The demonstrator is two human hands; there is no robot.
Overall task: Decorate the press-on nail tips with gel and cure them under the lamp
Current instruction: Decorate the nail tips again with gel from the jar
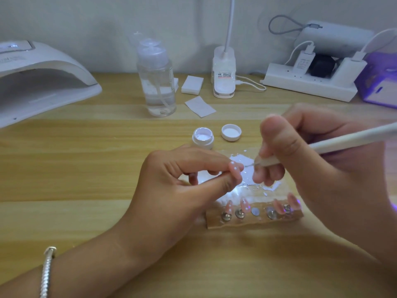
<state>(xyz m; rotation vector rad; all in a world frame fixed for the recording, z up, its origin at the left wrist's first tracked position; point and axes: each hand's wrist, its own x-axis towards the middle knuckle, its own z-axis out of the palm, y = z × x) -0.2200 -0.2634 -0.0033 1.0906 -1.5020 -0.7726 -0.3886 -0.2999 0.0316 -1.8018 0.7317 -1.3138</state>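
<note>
Silver bracelet [47,272]: on the left wrist, nearest the camera, lower left.

Left hand [182,181]: thumb and fingers pinched shut on a pink nail tip [235,170], held up above the clear palette [277,188].

Right hand [311,164]: fingers closed around a white dotting pen [352,139]; its fine metal point reaches left, just at the held nail tip.

Nail tip stand [255,218]: transparent block on the desk [86,168] below both hands; metal studs in a row along the front, several pink nail tips mounted and leaning back. One round pad in the middle carries none.

Gel pot [203,138]: small, white, open, beyond the left hand. Its lid [231,131] lies upturned just to the right.

Pump bottle [158,80]: clear, part full of liquid, upright behind the pot.

Curing lamp [36,82]: white, arched, far left.

Wipes [199,106]: white squares near the bottle.

Clip lamp base [223,74]: white, centre back, cable attached.

Power strip [309,82]: white, back right, with plugs and chargers inserted.

Purple box [380,84]: far right edge.
</note>
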